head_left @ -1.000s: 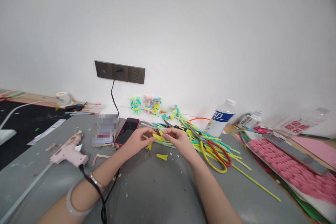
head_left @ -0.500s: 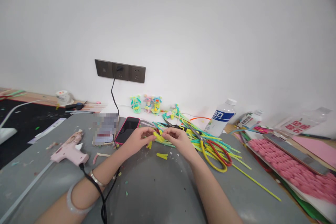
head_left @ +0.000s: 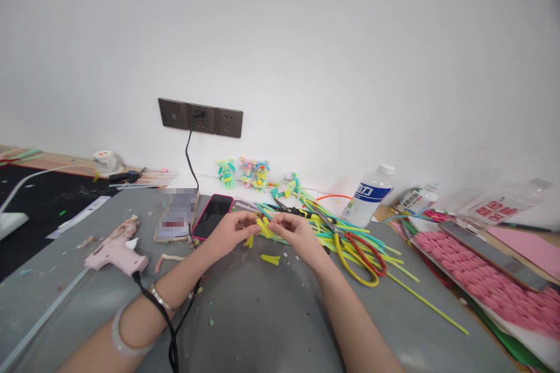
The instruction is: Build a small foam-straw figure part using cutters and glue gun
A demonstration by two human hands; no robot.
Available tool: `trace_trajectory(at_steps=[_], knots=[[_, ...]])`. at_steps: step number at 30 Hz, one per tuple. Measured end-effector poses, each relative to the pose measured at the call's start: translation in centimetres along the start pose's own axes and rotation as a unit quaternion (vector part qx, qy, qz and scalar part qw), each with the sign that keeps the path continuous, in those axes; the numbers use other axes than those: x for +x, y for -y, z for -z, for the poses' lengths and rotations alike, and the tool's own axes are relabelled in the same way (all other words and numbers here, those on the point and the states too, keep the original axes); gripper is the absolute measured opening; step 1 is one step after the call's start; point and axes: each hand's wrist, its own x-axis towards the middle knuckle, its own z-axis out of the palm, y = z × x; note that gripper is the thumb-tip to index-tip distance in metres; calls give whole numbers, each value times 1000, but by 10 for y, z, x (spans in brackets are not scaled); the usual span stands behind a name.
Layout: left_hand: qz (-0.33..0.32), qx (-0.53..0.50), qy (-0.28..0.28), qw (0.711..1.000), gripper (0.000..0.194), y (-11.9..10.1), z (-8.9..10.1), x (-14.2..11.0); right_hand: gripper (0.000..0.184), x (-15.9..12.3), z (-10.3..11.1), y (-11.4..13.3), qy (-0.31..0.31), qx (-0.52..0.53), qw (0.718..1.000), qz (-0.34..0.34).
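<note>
Between my fingertips is a short yellow pipe cleaner piece, bent or folded. My left hand pinches it from the left, and my right hand grips its right side. Another yellow bit hangs or lies just under my left fingers; I cannot tell which. A folded yellow piece rests on the grey mat below my hands. Right behind my right hand spreads a pile of green and yellow pipe cleaners, with red-and-yellow-handled scissors lying on top.
A pink glue gun lies at left, its black cord running under my left forearm. Two phones lie behind my left hand. Small fuzzy figures stand by the wall. A water bottle stands at right, near a pink woven pad.
Both hands stay nearly in place. The yellow piece between the fingertips has shifted slightly, and my right fingers have moved a little.
</note>
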Motion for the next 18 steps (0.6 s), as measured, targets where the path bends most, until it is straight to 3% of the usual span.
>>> trace_trajectory(at_steps=[18], knots=[[-12, -2, -18, 1000, 31, 7, 2, 1, 37, 0, -3, -1, 7, -4, 1000, -1]])
